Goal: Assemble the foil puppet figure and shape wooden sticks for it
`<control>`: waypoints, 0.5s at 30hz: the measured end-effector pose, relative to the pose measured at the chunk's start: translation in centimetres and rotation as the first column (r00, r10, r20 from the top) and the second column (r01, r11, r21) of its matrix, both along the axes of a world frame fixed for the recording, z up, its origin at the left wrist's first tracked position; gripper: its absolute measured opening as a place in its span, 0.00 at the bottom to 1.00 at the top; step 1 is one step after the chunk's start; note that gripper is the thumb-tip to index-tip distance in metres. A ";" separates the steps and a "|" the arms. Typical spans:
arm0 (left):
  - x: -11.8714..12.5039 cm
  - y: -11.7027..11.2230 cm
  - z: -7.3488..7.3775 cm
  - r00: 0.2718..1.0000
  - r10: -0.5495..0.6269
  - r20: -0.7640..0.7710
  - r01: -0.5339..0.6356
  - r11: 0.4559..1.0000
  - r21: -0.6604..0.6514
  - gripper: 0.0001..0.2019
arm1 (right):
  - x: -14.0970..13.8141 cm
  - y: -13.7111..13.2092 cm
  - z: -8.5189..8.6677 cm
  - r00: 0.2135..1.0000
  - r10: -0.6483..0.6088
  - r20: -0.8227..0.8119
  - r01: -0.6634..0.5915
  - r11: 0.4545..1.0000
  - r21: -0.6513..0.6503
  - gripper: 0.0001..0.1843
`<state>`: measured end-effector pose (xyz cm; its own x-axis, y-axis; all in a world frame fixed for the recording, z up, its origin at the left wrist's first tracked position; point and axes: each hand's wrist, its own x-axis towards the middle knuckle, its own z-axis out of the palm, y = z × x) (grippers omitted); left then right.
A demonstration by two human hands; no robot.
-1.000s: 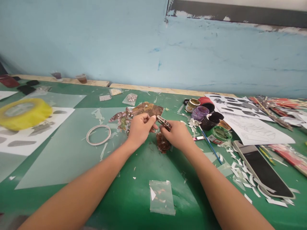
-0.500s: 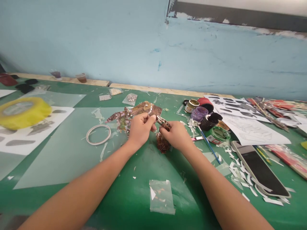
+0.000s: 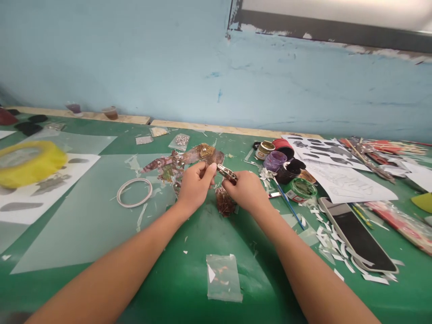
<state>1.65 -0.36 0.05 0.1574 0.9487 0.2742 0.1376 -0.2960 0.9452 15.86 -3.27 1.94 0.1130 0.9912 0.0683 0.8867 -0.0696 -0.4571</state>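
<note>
My left hand (image 3: 195, 183) and my right hand (image 3: 245, 191) meet over the middle of the green table (image 3: 101, 216). Between their fingertips sits a small metal tool with holes (image 3: 227, 173); the right hand grips it and the left fingers pinch at its near end. Under the right hand lies a crumpled brown glittery piece (image 3: 224, 203). Just behind the left hand lies a flat brown and multicoloured cut-out with studs (image 3: 184, 159).
A white ring of tape (image 3: 134, 192) lies left of the hands, a yellow tape roll (image 3: 29, 162) far left. Paint jars (image 3: 282, 162), a blue brush (image 3: 287, 202), printed sheets (image 3: 340, 180), a phone (image 3: 357, 234) and paper scraps lie right. A clear plastic bag (image 3: 223, 276) lies near me.
The view has shifted slightly, so everything sits a little lower left. The hands keep the same hold on the metal tool.
</note>
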 end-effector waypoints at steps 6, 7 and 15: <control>0.6 0.0 -0.2 0.980 -0.165 0.110 0.172 0.984 -0.051 0.15 | -0.3 0.2 -0.8 0.912 0.128 -0.389 -0.103 0.991 0.084 0.14; 0.7 0.0 -0.2 0.961 -0.222 0.167 0.237 0.969 -0.073 0.17 | -0.5 0.1 -1.0 0.875 0.157 -0.457 -0.121 0.987 0.106 0.12; 1.0 -1.6 -0.3 0.734 -0.473 0.487 0.601 0.787 -0.142 0.31 | -3.4 -1.3 -1.3 0.374 0.085 -0.923 -0.194 0.981 0.012 0.16</control>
<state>2.61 -1.95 -0.21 0.5985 0.7809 0.1787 -0.3758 0.0768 0.9235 12.45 -4.53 0.67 -0.0884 0.9939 -0.0665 -0.0692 -0.0728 -0.9949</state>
